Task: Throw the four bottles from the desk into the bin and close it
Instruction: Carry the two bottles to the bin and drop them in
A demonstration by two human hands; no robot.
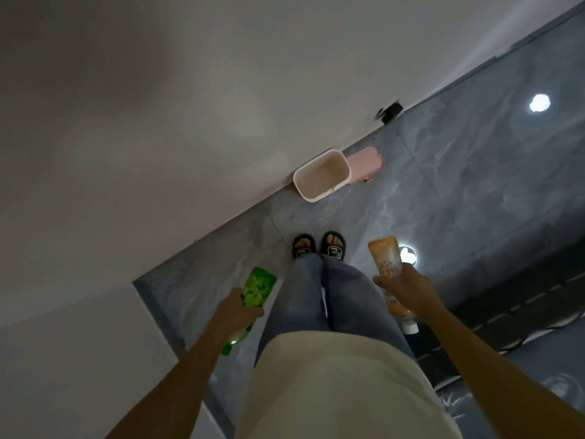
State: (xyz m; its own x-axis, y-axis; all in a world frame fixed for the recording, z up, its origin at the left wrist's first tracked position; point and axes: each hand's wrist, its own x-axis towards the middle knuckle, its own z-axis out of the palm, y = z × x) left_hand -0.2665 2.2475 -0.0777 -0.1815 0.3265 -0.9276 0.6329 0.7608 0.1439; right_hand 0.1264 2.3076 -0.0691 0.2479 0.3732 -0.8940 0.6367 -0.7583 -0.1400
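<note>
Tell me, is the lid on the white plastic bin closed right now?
No, the white plastic bin stands open against the wall, its inside visible, with the pink lid swung back behind it.

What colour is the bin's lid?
Pink. The lid hangs open behind the cream bin, seen in the head view.
</note>
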